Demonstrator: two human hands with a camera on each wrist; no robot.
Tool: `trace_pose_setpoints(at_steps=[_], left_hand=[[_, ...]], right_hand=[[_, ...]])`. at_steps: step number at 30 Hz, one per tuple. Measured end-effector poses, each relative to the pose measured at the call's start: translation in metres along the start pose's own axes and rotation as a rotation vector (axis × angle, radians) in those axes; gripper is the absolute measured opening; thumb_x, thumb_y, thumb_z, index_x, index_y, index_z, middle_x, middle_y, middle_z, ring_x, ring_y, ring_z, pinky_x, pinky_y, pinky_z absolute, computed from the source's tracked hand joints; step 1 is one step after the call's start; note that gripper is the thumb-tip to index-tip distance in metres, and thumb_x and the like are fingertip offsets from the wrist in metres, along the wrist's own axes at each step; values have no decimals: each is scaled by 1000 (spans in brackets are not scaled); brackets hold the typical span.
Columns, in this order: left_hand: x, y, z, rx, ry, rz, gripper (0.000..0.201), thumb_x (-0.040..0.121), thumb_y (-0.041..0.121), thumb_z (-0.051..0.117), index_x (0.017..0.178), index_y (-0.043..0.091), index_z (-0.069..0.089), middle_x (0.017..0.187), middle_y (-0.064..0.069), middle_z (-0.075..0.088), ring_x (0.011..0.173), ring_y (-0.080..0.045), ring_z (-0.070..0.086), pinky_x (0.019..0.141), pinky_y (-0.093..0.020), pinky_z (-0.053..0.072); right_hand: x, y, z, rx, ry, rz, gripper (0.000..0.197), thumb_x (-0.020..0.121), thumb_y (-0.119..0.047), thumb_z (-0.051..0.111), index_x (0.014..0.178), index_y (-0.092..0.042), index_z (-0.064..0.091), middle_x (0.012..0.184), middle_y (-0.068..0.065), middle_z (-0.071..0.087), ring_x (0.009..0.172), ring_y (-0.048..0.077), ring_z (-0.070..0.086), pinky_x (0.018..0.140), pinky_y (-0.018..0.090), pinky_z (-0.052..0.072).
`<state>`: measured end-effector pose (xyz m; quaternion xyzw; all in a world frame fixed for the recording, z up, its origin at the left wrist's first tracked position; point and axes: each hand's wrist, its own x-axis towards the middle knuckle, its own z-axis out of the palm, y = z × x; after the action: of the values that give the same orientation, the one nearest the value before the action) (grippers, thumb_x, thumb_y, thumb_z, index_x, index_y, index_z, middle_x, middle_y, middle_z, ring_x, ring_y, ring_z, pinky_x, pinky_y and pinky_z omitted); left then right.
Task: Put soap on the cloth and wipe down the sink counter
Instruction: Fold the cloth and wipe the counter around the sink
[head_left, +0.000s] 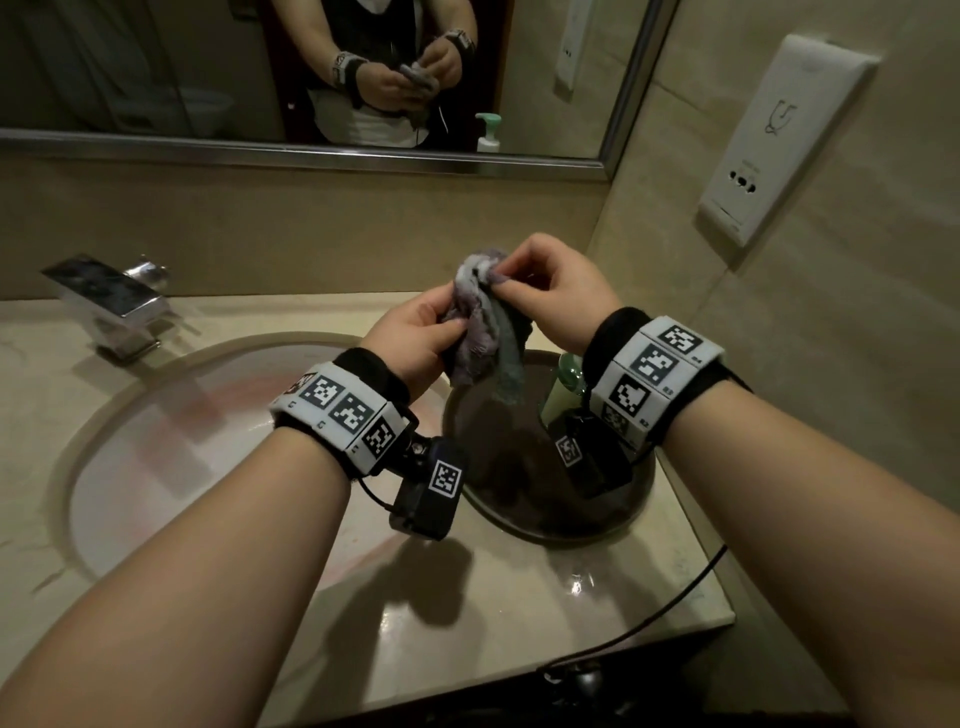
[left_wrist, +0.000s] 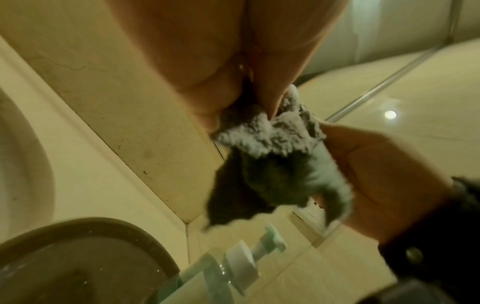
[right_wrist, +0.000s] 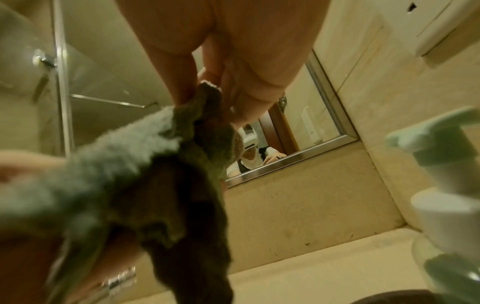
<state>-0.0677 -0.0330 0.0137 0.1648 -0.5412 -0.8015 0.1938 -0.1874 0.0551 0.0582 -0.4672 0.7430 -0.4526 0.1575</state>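
Held up over the counter (head_left: 545, 587), above the dark round tray (head_left: 519, 499): the cloth (head_left: 485, 332), bunched, long axis hanging roughly 12 to 6. Pinched near the top by the right hand (head_left: 550, 291), fingers (head_left: 506, 270) curled on the upper fold; gripped lower by the left hand (head_left: 415, 338), fingers closed round the middle. Stood at about 5 o'clock from the cloth, just under the right wrist: the soap pump bottle (left_wrist: 246, 265) (half hidden in the head view). Nearer the pump, judged so: the right hand.
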Motion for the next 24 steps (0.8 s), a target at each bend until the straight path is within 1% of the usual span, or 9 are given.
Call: trace_pose_setpoints(at_steps=[4,8,10,12,15,17,19,21,24], left_hand=[[-2,-1,2,80,-41,-17,49,92,-17,29,137,-3,41,85,6,74,80,-5,69,77,-20,56],[-4,-1,-2,-11,4,9,61,91,-19,25,144,9,33,101,2,68,81,-2,70,78,-17,56],[-4,-1,-8,-60,72,13,57,93,-16,25,145,5,32,103,-2,63,75,-2,71,72,-16,57],[-4,-2,-14,-78,107,-2,53,95,-12,26,146,2,32,103,-5,62,73,-4,71,67,-17,58],[-5,2,-15,-74,111,-44,54,96,-11,26,147,7,32,132,-17,55,87,-13,64,64,-18,58],[-5,6,-14,-70,124,-55,55,96,-11,26,147,7,32,142,-20,46,89,-15,60,62,-19,58],[-5,8,-14,-76,144,-58,54,96,-11,27,146,7,33,137,-19,49,89,-17,60,59,-20,58],[-4,8,-16,-84,197,-81,55,95,-12,31,146,9,34,131,-14,52,96,-20,59,67,-25,57],[0,9,-21,81,346,-70,57,93,-8,44,146,9,33,137,-13,47,118,-23,50,99,-37,46]], right_hand=[[9,-3,-4,109,105,113,23,87,-13,62,72,-26,51,79,-5,58,87,20,62,82,40,57],[12,-1,-7,99,167,201,26,87,-10,60,70,-26,50,76,-5,55,87,24,59,89,48,53],[11,1,-13,146,190,268,25,88,-7,57,71,-24,49,76,-2,54,82,24,58,83,46,54],[9,2,-18,244,184,334,26,92,-4,51,73,-21,48,76,0,52,71,18,55,68,36,53],[4,1,-20,314,149,361,27,94,-2,47,73,-19,48,74,0,51,62,12,50,50,23,43],[2,-1,-18,347,133,364,27,95,-1,45,74,-18,47,73,1,51,62,12,50,50,23,42],[2,-3,-17,379,132,367,27,95,0,43,75,-18,46,75,1,50,64,13,50,53,25,44],[2,-6,-16,423,139,370,27,96,0,43,76,-18,47,77,2,50,66,13,51,56,26,46],[2,-10,-15,520,150,367,25,96,0,43,77,-15,48,81,4,51,70,15,53,62,30,50]])
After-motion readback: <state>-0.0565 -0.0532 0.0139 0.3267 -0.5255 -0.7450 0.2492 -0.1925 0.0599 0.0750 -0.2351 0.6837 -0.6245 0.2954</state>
